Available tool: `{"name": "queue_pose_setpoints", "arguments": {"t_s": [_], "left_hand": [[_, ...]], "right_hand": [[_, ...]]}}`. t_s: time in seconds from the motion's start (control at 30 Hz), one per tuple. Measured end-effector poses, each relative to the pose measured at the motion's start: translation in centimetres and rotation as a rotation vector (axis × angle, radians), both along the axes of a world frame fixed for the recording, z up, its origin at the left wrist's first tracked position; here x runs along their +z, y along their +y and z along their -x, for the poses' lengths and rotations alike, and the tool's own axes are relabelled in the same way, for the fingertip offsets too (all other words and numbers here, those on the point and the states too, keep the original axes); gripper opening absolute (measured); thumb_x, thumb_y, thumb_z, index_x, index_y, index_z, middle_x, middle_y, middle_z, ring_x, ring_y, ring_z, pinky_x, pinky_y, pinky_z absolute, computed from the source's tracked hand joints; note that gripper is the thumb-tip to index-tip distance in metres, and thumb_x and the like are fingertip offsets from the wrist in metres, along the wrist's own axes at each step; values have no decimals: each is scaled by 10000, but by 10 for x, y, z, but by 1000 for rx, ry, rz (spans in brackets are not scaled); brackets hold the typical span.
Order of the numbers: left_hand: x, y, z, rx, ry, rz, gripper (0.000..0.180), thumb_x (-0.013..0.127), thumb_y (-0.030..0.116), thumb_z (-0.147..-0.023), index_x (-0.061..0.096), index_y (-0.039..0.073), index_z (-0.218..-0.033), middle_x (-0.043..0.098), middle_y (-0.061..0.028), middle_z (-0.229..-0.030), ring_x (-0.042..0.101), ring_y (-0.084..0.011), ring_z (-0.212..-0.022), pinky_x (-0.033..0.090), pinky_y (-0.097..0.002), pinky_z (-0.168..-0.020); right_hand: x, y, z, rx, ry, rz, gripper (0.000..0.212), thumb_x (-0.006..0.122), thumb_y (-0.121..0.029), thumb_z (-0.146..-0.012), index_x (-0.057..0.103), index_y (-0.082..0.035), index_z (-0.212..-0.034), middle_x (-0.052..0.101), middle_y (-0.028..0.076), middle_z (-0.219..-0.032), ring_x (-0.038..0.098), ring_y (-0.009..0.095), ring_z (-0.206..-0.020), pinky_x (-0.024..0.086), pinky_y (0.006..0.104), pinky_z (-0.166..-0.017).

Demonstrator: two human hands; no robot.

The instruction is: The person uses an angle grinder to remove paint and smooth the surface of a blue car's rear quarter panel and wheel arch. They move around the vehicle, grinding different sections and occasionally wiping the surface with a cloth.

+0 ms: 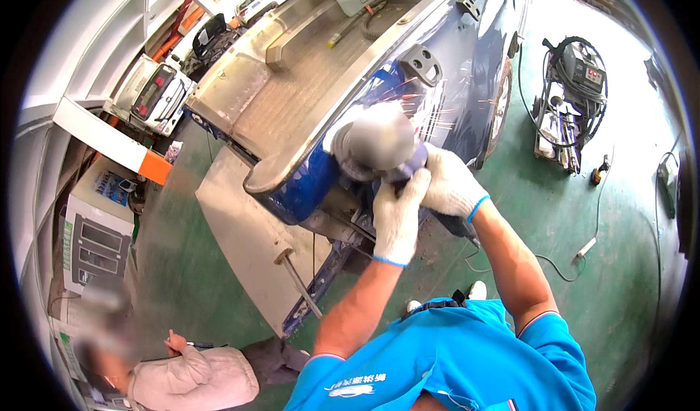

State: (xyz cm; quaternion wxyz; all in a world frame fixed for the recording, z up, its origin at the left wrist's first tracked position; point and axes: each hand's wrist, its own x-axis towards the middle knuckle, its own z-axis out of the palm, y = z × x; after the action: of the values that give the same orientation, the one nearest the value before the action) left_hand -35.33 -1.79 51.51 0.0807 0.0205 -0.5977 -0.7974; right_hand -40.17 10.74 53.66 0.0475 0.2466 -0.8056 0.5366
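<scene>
Both my hands wear white knit gloves with blue cuffs. My left hand point(397, 221) is closed on the near side of an angle grinder point(413, 165), its fingers partly hidden. Just right of it, my right hand point(450, 183) wraps around the same tool. The grinder's round front is blurred and lies against the rear corner of a blue pickup's side panel point(295, 185). Orange sparks point(440, 112) spray up and right across the paintwork. A tail light bracket point(421, 65) sits just above the sparks.
The pickup's bare bed point(306, 68) holds a hose and a box. A lowered tailgate panel point(240, 229) lies left. A wheeled cart point(572, 105) with coiled cables stands right, and a cord point(558, 269) crosses the green floor. Another person point(193, 378) is at lower left.
</scene>
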Motion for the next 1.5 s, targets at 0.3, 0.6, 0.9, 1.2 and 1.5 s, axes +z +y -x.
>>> {"name": "queue_pose_setpoints", "arguments": {"t_s": [0.3, 0.6, 0.9, 1.2, 1.5], "left_hand": [[1, 0, -2, 4, 28, 19, 579, 764, 248, -952, 548, -27, -1414, 624, -109, -1342, 629, -215, -1194, 531, -383, -1013], [6, 3, -13, 37, 12, 0, 503, 743, 245, -970, 582, -31, -1359, 637, -112, -1281, 628, -187, -1130, 539, -373, -952], [-3, -3, -37, 55, 55, -46, 520, 707, 198, -974, 545, -43, -1406, 594, -111, -1382, 581, -222, -1247, 436, -390, -1107], [-12, -2, -26, -41, 20, -134, 475, 751, 155, -957, 582, -38, -1356, 643, -73, -1262, 597, -135, -1142, 463, -307, -1033], [-5, -5, -7, -80, -52, 24, 507, 711, 185, -973, 542, -20, -1405, 602, -98, -1353, 606, -200, -1220, 509, -366, -1019]], "right_hand": [[-2, 0, 1, 14, -53, -33, 545, 719, -368, -836, 649, -60, -1279, 716, 274, -1114, 672, 439, -1102, 532, 448, -944], [-6, -2, 0, 26, -22, 6, 533, 730, -390, -820, 650, -25, -1200, 706, 281, -1097, 682, 456, -1041, 546, 473, -900], [-4, -11, -22, 1, -54, -240, 521, 715, -343, -829, 600, 27, -1179, 711, 296, -904, 708, 468, -908, 552, 518, -826], [-22, -6, -18, -116, -4, -252, 537, 735, -382, -827, 572, 40, -1116, 708, 297, -871, 715, 466, -875, 557, 526, -790], [-33, -6, -2, -124, -25, -86, 549, 695, -389, -854, 581, 53, -1159, 706, 313, -937, 698, 477, -929, 554, 516, -818]]}}
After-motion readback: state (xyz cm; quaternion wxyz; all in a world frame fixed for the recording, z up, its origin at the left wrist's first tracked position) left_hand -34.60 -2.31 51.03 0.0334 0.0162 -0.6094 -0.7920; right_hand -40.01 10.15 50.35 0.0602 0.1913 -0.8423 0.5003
